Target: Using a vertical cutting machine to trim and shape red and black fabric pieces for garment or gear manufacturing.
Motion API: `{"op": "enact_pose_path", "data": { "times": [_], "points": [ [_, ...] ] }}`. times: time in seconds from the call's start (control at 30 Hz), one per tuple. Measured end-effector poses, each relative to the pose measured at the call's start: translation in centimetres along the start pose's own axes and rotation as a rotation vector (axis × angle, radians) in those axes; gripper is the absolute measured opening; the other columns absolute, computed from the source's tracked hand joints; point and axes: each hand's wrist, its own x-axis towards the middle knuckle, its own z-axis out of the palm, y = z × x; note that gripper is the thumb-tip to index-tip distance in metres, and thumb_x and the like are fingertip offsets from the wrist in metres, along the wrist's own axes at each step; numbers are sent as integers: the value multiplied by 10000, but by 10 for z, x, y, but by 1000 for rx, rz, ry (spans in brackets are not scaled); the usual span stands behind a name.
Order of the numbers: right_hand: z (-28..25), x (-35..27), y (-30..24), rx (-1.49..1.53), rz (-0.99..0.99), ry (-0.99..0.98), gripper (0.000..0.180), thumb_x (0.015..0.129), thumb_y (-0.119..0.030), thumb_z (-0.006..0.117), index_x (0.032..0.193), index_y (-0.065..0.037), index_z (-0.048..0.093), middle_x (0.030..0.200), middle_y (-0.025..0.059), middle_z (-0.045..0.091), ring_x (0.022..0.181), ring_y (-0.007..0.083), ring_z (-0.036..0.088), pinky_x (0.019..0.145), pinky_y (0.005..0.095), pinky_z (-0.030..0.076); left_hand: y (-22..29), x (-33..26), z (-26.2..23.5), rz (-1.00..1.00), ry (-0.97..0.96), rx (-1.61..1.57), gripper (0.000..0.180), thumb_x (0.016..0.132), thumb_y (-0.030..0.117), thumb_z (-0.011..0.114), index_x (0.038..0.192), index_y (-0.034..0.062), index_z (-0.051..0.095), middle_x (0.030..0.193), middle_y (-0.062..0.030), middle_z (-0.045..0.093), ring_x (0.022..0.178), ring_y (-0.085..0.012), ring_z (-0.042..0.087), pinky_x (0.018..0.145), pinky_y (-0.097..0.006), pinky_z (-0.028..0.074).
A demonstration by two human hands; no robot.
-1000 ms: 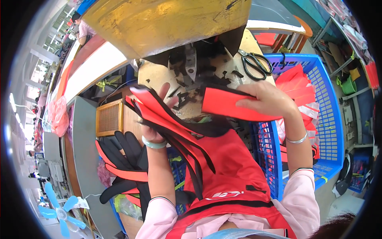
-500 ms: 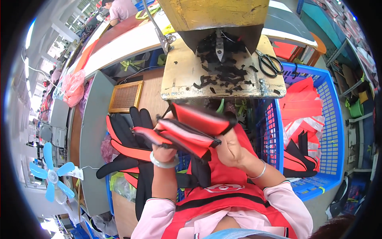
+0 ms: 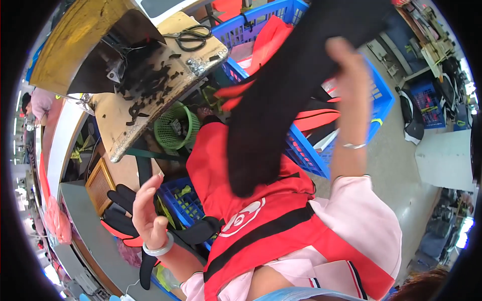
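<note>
High at centre right, right hand (image 3: 346, 65) raised, blurred, fingers clamped on the upper end of a long black fabric piece (image 3: 281, 105); piece hangs down and to the left from the grip, its rounded lower end over the lap. Left hand (image 3: 145, 210) at lower left, released, palm open, fingers spread upward, holding nothing; pale bangle (image 3: 158, 248) on that wrist, thin bracelet (image 3: 354, 146) on the right wrist. Red garment with black bands (image 3: 251, 220) spread across the lap beneath the hanging piece, a white round emblem on it. Pink sleeves on both forearms. Just beside the left hand, further left, a heap of black and orange cut pieces (image 3: 123, 220) lies on a grey surface. Small blue crate (image 3: 183, 198) between left hand and lap. Large blue basket (image 3: 374, 95) to the right and far, holding red and orange fabric. Far left, bench (image 3: 120, 135) with a worn wooden top, strewn with black scraps (image 3: 150, 80); scissors (image 3: 193, 36) lie at its far end. Green mesh basket (image 3: 173, 128) under the bench edge. Another person in pink (image 3: 37, 103) at far left edge.
</note>
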Motion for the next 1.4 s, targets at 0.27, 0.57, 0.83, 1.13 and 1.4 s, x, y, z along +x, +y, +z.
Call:
{"op": "enact_pose_path", "data": {
  "times": [0.27, 0.57, 0.83, 1.13, 1.4],
  "points": [
    [-149, 51, -13, -773, -166, -91, 389, 833, -122, 755, 1178, -6, 618, 1086, 47, 664, 1001, 124, 601, 906, 294, 464, -131, -167, -98, -874, 240, 722, 391, 901, 210, 671, 1214, -14, 601, 1226, -163, 631, 1168, -291, 582, 1018, -377, 428],
    [-320, -20, 176, -1341, 294, -572, 656, 814, 130, 462, 1444, -38, 391, 1434, 174, 478, 1372, 256, 425, 1131, 360, 317, -214, -316, -106, -1185, 859, 896, 827, 770, 398, 777, 1368, -62, 438, 1344, -277, 514, 1276, -398, 474, 1083, -432, 378],
    [-203, -34, 198, -1163, 428, -758, 286, 959, -57, 523, 1231, 3, 588, 1123, 121, 660, 1053, 200, 628, 930, 305, 479, -219, -303, -49, -1668, 920, 839, 1033, 699, 542, 767, 1487, 71, 294, 1467, -238, 374, 1366, -403, 351, 1091, -540, 316],
    [-76, -12, 154, -1285, 219, -859, 271, 988, -146, 519, 1212, -15, 598, 1123, 167, 675, 1095, 278, 642, 925, 360, 493, -213, -300, -66, -1321, 892, 1146, 821, 707, 249, 766, 1427, 102, 401, 1331, -227, 463, 1288, -408, 411, 1033, -553, 349],
    [11, -41, 143, -1202, 127, -984, 232, 970, -112, 516, 1155, -12, 613, 1046, 190, 684, 1018, 273, 665, 871, 367, 498, -237, -259, -124, -1262, 339, 1426, 573, 746, 325, 752, 1236, 69, 600, 1339, -117, 528, 1369, -326, 363, 1120, -560, 268]
  ]
}}
